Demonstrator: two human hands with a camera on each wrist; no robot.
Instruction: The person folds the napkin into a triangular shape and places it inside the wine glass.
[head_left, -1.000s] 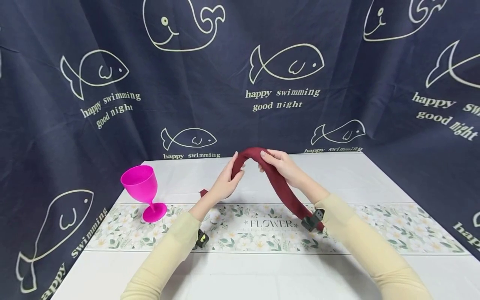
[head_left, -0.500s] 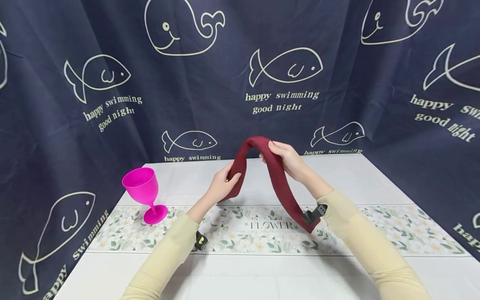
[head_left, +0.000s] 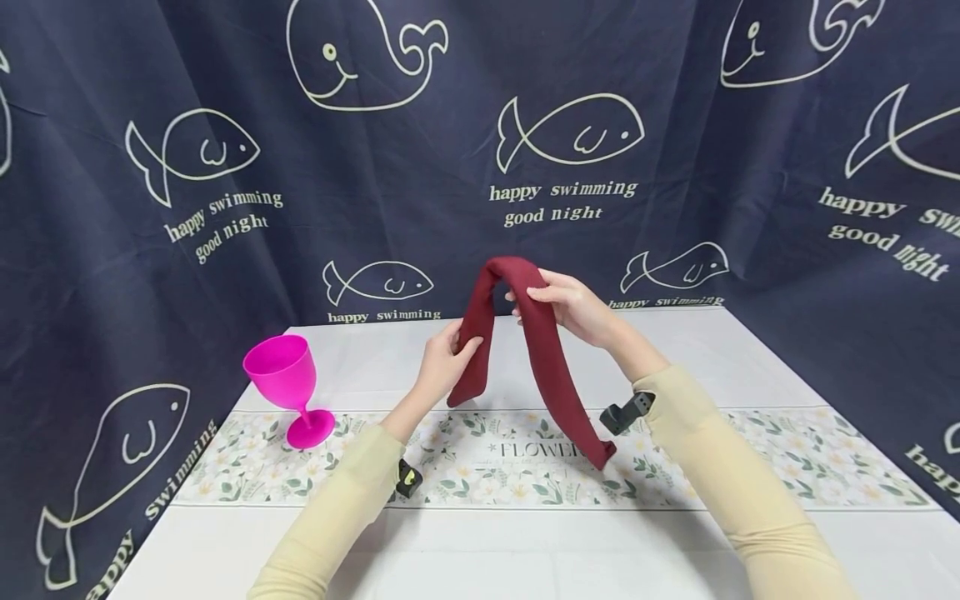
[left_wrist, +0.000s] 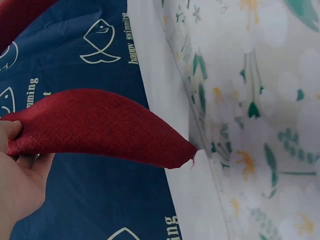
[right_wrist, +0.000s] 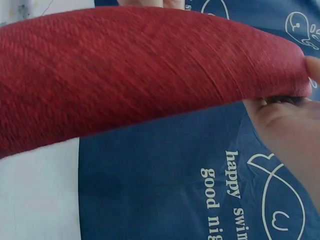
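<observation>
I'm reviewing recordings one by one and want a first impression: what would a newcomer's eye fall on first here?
Probably the dark red cloth strip, held up in an arch by the left hand and right hand mid-picture. Next, the bright pink goblet standing on the flowered runner at left. Behind them hangs a navy fish-patterned curtain.

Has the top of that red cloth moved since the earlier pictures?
Yes, up: in the head view, the red cloth now arches higher against the fish-print backdrop.
</observation>
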